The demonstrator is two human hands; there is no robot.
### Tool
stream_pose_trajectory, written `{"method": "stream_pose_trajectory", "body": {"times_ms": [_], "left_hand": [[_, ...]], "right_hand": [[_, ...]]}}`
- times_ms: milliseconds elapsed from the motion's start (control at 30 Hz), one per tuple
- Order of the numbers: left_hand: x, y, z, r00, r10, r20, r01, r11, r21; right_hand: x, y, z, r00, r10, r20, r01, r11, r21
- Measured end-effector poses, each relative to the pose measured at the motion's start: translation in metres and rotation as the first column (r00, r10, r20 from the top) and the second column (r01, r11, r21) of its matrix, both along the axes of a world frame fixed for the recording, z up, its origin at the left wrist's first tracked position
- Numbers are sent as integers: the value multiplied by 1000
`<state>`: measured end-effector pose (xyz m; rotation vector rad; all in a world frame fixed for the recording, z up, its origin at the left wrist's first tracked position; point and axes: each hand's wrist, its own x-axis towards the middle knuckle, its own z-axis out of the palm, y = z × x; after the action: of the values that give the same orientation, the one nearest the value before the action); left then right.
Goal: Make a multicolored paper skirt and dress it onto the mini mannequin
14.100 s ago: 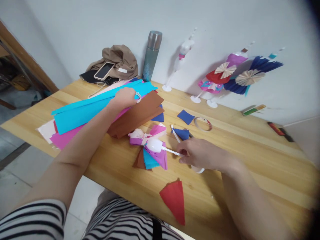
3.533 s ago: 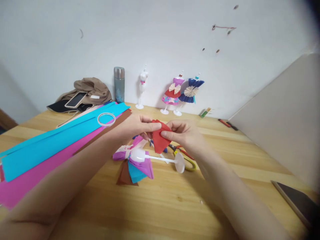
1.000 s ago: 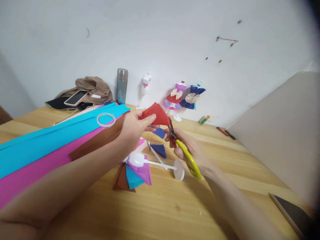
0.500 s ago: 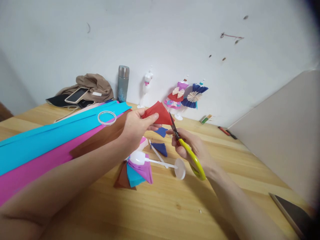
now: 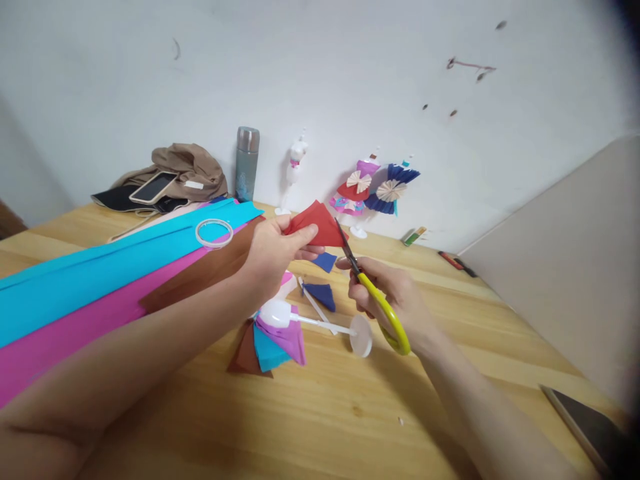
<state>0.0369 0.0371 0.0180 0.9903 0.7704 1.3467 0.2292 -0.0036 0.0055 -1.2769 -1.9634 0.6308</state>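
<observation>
One left hand (image 5: 277, 250) is closed in a pinch, thumb above and fingers beneath, on a folded, fan-shaped piece of red crepe-like paper (image 5: 315, 223), lifted clear of the desk (image 5: 325, 420), I'd guess so the free end stands out where blades can reach it. The right hand (image 5: 390, 293) is curled round a pair of yellow-handled steel scissors (image 5: 383, 307), their blades at the paper's right end; how far these are parted I can't tell. Gripping well back probably holds the folds together and spares the fingers. Below, a white plastic dress-form figure (image 5: 275, 313) lies on its side among purple, blue and brown paper flaps (image 5: 270, 350), likely laid down to leave both hands free. A long cyan paper sheet (image 5: 125, 263) carries a whitish ring of tape (image 5: 214, 246). The desk is pale, striped wood against a plain whitish wall (image 5: 350, 67), marked here and there; along it stand a grey-green metal flask (image 5: 247, 163), a mostly bare white figure (image 5: 295, 163) and two paper-dressed ones, one red and purple (image 5: 357, 183), one navy (image 5: 393, 190).
</observation>
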Motion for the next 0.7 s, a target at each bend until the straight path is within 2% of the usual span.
{"method": "stream_pose_trajectory", "body": {"times_ms": [200,467,700], "left_hand": [[0,2,-1,1000,-11,3,11,999,-33],[-1,4,-3,998,-37,46,40,997,-67],[-1,4,-4,997,-57,54,59,997,-47]], "right_hand": [[2,0,-4,999,-12,-48,12,1000,6],[0,0,-3,997,-70,17,69,997,42],[4,0,-4,999,-34,41,33,999,9]]}}
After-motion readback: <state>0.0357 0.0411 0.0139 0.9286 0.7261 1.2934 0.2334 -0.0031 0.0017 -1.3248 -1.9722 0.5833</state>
